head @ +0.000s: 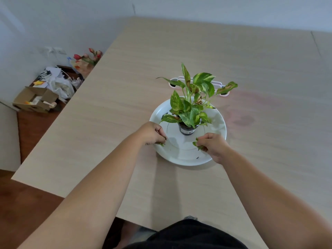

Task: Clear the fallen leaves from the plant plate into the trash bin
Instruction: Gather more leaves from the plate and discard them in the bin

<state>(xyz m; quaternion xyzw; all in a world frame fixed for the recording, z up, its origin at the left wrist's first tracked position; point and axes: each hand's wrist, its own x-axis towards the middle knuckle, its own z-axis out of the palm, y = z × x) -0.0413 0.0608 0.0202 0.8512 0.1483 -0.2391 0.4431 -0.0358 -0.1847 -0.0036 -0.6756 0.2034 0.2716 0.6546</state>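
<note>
over the white plate (218, 130), left hand (152, 133) grip pinching a leaf (160, 144), right hand (212, 143) grip pinching leaves (195, 143)

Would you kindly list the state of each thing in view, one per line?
left hand: closed on a leaf
right hand: closed on leaves
plate: on the table, few bits left
potted plant: upright on the plate
cardboard box: open, on the floor

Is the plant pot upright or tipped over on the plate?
Upright. The pot stands on its base near the middle of the white plate, its rim facing up and the stems rising straight from it.
</note>
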